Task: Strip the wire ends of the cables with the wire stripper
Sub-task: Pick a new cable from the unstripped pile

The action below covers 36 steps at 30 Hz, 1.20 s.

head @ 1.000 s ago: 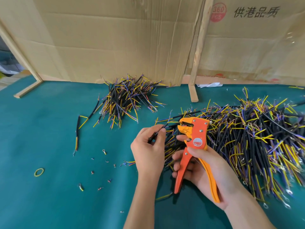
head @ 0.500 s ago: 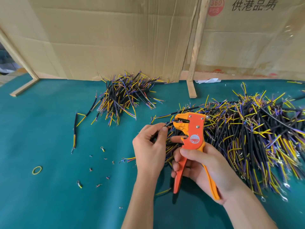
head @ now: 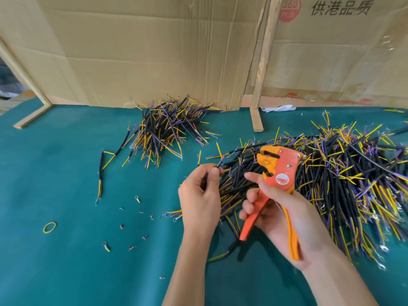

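Green tabletop (head: pixel 66 173) carries a cable pile (head: pixel 353 173); just left of it, the left hand (head: pixel 199 199) pinches one cable (head: pixel 219 163), right hand (head: pixel 284 213) grips the wire stripper (head: pixel 277 173)

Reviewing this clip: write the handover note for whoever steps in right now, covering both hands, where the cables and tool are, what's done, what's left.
Left hand: pinches one black cable at its end, clear of the tool.
Right hand: grips the wire stripper, handles spread, head up, nothing visibly in its jaws.
Small pile lies at the back by the cardboard; large pile lies to the right. Cut scraps lie on the green mat.
Which pile is finished cannot be told.
Next, probably: feed the held cable into the stripper and squeeze.
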### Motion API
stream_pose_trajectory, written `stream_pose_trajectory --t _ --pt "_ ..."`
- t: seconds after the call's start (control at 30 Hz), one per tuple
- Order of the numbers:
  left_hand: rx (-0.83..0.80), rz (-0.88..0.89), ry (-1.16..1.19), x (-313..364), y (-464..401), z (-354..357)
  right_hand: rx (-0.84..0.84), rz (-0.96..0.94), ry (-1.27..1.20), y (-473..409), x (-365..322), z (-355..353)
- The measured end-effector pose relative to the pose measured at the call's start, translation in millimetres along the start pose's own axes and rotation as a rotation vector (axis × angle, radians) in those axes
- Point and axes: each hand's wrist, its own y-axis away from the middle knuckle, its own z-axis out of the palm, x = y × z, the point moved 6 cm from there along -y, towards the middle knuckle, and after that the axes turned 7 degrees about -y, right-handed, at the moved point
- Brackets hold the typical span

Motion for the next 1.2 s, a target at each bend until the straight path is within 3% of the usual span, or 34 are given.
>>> stream_pose_trajectory --t 0.27,0.43,0.6,0.8,0.93,1.0,1.1,1.13,1.2 --pt "-0.051 0.026 0.062 7.8 4.6 2.4 -0.217 0.261 -0.004 4.7 7.6 -5.0" --pt "-0.070 0.039 0.051 7.5 4.9 3.7 -0.322 0.318 0.008 14.3 3.2 6.8" --pt "-0.087 0.040 0.018 6.2 5.0 3.1 -0.204 0.312 0.054 14.2 6.1 8.2" --pt "-0.080 0.103 -0.159 13.2 3.8 8.1 0.003 0.056 -0.034 2.5 6.0 6.9" --pt "-0.177 0.082 -0.232 20.4 -3.9 9.5 0.024 -0.044 -0.160 -3.3 -2.1 0.5" --pt "-0.078 0.034 -0.299 15.8 -13.2 -15.7 0.017 -0.036 -0.146 -3.2 -2.7 -1.1" --pt "0.329 -0.218 -0.455 -14.5 -37.0 -96.5 0.007 0.037 -0.173 -0.7 4.8 -0.2" --pt "0.399 -0.301 -0.539 -26.8 -45.6 -122.7 0.001 0.062 -0.178 0.7 7.0 2.7" --pt "0.374 -0.430 -0.739 -53.1 -66.9 -161.4 -0.021 0.109 -0.174 3.2 9.9 10.2"
